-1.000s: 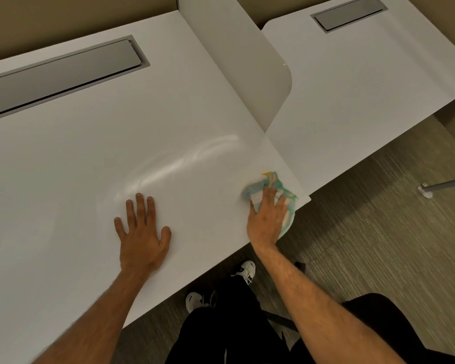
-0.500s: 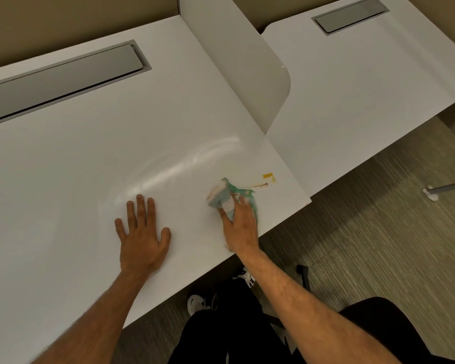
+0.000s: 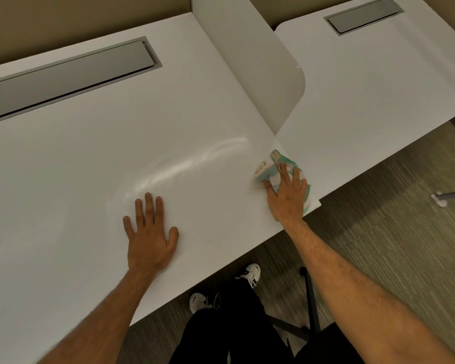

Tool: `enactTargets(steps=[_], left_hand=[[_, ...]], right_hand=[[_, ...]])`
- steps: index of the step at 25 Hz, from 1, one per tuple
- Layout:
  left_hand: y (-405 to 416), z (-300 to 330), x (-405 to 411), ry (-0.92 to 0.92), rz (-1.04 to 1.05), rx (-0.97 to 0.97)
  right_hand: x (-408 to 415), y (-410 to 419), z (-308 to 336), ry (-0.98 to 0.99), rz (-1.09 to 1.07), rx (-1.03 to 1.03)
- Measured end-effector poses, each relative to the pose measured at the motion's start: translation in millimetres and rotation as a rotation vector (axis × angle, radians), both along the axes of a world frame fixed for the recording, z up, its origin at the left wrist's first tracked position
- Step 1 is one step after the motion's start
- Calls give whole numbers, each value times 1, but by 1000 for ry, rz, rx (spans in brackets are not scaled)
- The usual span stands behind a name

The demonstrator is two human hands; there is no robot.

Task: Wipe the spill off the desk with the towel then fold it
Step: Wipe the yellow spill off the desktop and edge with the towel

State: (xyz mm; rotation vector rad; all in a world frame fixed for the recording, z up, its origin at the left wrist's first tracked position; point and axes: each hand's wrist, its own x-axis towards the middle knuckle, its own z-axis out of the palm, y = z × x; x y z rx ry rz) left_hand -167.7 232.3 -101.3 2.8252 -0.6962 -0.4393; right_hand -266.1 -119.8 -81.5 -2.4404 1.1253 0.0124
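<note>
My right hand (image 3: 286, 195) presses flat on a bunched green, white and yellow towel (image 3: 269, 168) at the near right corner of the white desk (image 3: 116, 153). A thin brownish streak of spill (image 3: 256, 187) shows just left of the thumb; the hand and towel hide whatever lies beneath them. My left hand (image 3: 150, 232) lies flat on the desk with fingers spread, holding nothing, about a forearm's length left of the towel.
A white divider panel (image 3: 260, 64) stands upright just behind the towel, between this desk and a neighbouring white desk (image 3: 378, 88). Grey cable-tray lids (image 3: 69, 77) are set into the back of each desk. The desk's front edge runs right beside my right hand.
My right hand has swept the towel to the right, back to the desk's corner, covering the yellow spill marks that showed half a second ago. My left hand has stayed put.
</note>
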Motion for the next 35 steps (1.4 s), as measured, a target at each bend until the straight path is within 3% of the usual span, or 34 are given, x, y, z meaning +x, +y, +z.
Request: enactTargets(steps=[5,10,15,26,28,32,35], left_hand=[[1,2,0,5,5,2],[0,0,0,5,3,0],[0,1,0,1,-2,2],[0,2,0,-3,-20,35],[-1,2,0,-2,-20,41],[-1,2,1,-14,-9,26],[0,3,-1,-7,-16,29]], right_hand=[[12,24,-7,-31,-12,5],[24,62,-9,-142,166,-126],[23,96,-17,-7,424,-197],[-18,180,-5,-157,647,13],[-16,181,4,-181,580,142],[4,144,53,-404,-22,752],[21,86,73,-508,-86,803]])
